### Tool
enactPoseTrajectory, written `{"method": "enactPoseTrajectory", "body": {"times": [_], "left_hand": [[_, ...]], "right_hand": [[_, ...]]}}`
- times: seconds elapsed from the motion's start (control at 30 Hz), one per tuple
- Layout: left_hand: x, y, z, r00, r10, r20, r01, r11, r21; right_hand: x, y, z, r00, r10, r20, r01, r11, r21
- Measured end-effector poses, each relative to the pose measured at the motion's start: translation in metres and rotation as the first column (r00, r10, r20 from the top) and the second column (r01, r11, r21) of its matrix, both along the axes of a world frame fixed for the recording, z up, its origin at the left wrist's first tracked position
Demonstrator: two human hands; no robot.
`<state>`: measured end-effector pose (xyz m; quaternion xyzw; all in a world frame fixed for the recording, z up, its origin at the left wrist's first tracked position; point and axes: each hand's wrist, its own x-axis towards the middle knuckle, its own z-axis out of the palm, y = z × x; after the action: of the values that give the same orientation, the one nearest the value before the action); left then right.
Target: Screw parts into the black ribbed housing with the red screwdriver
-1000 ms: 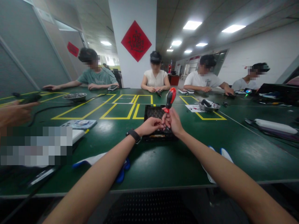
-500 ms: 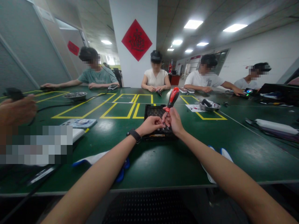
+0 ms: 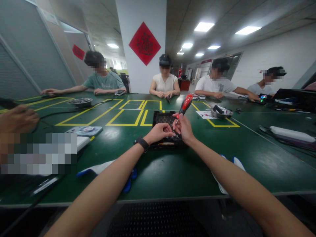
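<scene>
A red and black screwdriver tilts up and to the right, with my right hand closed around its lower part. Its tip points down among my fingertips. My left hand, wearing a dark wristband, has thumb and forefinger pinched together beside the right fingers. Whatever sits in that pinch is too small to make out. Under both hands lies a black open case on the green table, partly covered by them. Small dark and shiny parts show inside it.
White and blue gloves lie by both my forearms. At the left are a patterned phone and a co-worker's hand. Metal bowls stand farther off, the right one on paper. Several people sit opposite.
The screwdriver handle has tilted a little farther to the right and lower. My hands remain over the case. The co-worker's hand at the left has shifted slightly with its dark object.
</scene>
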<state>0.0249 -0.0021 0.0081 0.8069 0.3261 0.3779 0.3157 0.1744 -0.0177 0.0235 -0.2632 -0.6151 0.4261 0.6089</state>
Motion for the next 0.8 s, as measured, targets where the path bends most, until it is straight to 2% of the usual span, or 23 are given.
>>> {"method": "enactPoseTrajectory", "body": {"times": [0.17,0.43,0.57,0.8], "left_hand": [[-0.0013,-0.0027,0.0021,0.999,-0.023,-0.047,0.024,1.0,0.018],[-0.0019,-0.0071,0.0076,0.992,-0.092,-0.083,0.104,0.983,0.149],[-0.0009,-0.0045,0.0066,0.99,-0.125,-0.072,0.133,0.982,0.136],[-0.0005,-0.0016,0.0017,0.997,-0.034,-0.065,0.04,0.995,0.092]], "right_hand": [[-0.0006,-0.0015,0.0004,1.0,0.028,0.011,-0.028,1.0,-0.001],[-0.0003,-0.0006,0.0008,0.997,0.072,-0.003,-0.072,0.997,-0.01],[0.0,-0.002,0.0029,0.996,0.088,-0.001,-0.088,0.996,-0.02],[-0.0015,-0.0062,0.0057,0.998,0.056,0.008,-0.056,0.998,0.0]]}}
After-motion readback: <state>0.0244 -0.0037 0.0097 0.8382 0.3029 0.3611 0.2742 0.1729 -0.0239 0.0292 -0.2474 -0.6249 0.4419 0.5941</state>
